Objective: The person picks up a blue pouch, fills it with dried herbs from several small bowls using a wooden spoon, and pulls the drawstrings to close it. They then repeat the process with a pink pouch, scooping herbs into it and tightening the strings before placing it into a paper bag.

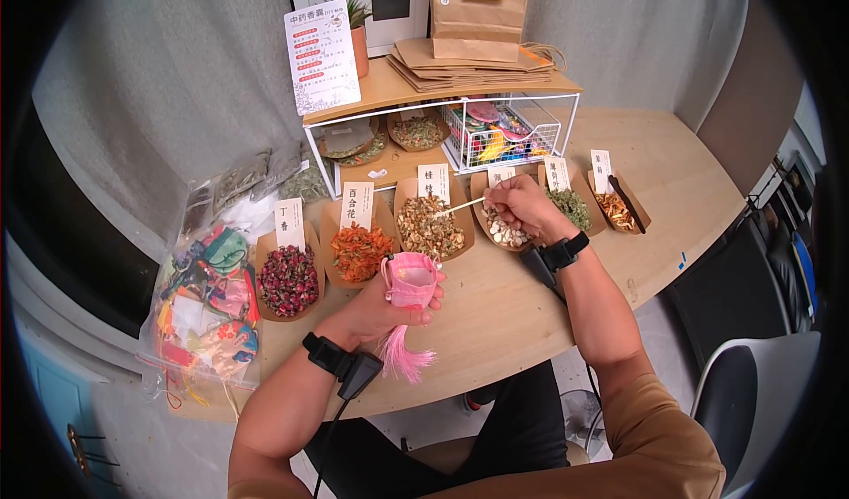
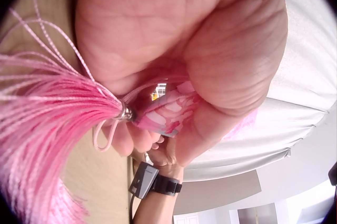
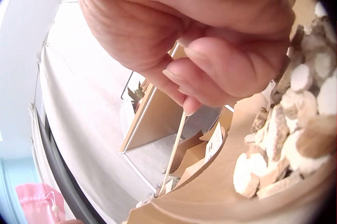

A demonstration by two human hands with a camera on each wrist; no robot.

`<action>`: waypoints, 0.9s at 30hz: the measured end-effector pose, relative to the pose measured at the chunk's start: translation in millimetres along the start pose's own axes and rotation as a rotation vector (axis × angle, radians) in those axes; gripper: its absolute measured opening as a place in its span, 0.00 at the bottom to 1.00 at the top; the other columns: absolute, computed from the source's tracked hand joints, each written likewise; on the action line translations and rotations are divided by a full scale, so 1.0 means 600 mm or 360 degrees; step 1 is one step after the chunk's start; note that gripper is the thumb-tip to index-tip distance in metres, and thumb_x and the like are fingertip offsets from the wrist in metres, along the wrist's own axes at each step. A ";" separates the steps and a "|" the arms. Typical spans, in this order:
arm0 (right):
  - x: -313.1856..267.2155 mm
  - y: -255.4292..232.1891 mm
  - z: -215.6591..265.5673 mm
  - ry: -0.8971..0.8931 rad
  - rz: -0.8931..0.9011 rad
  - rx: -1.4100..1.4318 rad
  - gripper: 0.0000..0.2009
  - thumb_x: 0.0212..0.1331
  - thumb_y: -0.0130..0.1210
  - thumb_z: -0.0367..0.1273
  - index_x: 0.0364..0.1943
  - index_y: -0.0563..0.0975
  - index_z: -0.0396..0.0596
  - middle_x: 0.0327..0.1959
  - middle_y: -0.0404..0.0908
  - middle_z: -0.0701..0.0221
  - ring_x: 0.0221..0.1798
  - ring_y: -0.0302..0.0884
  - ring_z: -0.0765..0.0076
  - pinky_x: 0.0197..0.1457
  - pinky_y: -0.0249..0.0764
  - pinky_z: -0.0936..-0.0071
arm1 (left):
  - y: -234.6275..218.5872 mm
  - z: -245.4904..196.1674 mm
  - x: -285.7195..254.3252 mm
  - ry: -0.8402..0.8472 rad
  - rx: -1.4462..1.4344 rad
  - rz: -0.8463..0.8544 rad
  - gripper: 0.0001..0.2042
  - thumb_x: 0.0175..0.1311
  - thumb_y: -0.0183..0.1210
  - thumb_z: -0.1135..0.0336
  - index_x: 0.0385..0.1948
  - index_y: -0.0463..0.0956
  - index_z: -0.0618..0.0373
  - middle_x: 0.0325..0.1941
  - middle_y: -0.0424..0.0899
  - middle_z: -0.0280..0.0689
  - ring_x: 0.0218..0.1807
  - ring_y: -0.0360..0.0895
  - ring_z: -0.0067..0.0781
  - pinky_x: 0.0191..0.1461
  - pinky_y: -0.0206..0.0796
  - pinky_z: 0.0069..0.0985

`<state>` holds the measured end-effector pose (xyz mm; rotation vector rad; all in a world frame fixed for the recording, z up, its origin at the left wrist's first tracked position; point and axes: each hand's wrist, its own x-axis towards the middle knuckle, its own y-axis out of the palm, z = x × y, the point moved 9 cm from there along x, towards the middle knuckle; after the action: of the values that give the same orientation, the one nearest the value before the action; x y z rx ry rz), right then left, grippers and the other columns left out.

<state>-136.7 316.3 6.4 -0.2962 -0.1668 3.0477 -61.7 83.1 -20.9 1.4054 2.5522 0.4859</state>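
My left hand (image 1: 371, 309) grips a small pink drawstring pouch (image 1: 412, 294), its mouth facing up. A pink tassel (image 1: 406, 358) hangs below; in the left wrist view its strands (image 2: 47, 110) fan out from a metal cap beside the palm. Between thumb and fingertips, my right hand (image 1: 529, 207) pinches a thin pale stick (image 1: 463, 205). The stick's far end overlaps the dried yellow-brown flowers (image 1: 429, 229) in the third tray from the left. Under the right hand lies a tray of whitish dried slices (image 3: 276, 139), partly covered by it in the head view.
Left trays hold dried rosebuds (image 1: 288, 282) and orange petals (image 1: 361, 253); right ones hold green leaves (image 1: 570, 207) and brownish pieces with a dark scoop (image 1: 630, 205). A plastic bag of colourful pouches (image 1: 212, 304) lies far left. Behind stands a shelf (image 1: 460, 78) with a wire basket (image 1: 508, 145).
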 end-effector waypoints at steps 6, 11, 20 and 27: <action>0.001 -0.002 0.003 -0.0036 0.0032 0.0139 0.12 0.62 0.57 0.30 0.22 0.75 0.40 0.15 0.69 0.76 0.11 0.59 0.83 0.11 0.51 0.82 | -0.002 0.002 -0.001 -0.0027 -0.0035 -0.0039 0.27 0.52 0.66 0.80 0.56 0.68 0.60 0.47 0.77 0.33 0.49 0.76 0.26 0.48 0.72 0.24; -0.013 0.001 0.020 -0.0045 0.0068 0.0236 0.09 0.60 0.56 0.29 0.23 0.76 0.40 0.14 0.67 0.77 0.11 0.58 0.83 0.11 0.52 0.82 | -0.006 0.007 0.001 -0.0038 -0.0080 -0.0083 0.26 0.53 0.64 0.82 0.56 0.68 0.60 0.46 0.77 0.35 0.48 0.77 0.27 0.46 0.74 0.25; -0.075 0.047 0.086 -0.0405 0.0380 0.0220 0.12 0.62 0.58 0.32 0.23 0.75 0.41 0.15 0.69 0.77 0.12 0.57 0.85 0.14 0.52 0.84 | -0.010 0.009 0.000 -0.0051 -0.0095 -0.0129 0.27 0.53 0.66 0.79 0.56 0.68 0.58 0.45 0.77 0.33 0.47 0.77 0.24 0.44 0.73 0.23; -0.101 0.059 0.115 -0.0737 0.0341 -0.0052 0.09 0.61 0.61 0.32 0.27 0.81 0.43 0.16 0.72 0.83 0.17 0.60 0.91 0.19 0.54 0.86 | -0.002 0.000 0.001 -0.0023 -0.0092 -0.0066 0.27 0.52 0.66 0.79 0.56 0.68 0.59 0.45 0.77 0.33 0.47 0.77 0.24 0.44 0.73 0.24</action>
<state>-93.4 268.9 81.2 0.4238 -0.2226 3.2728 -62.9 83.2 -21.6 1.3290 2.5293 0.5364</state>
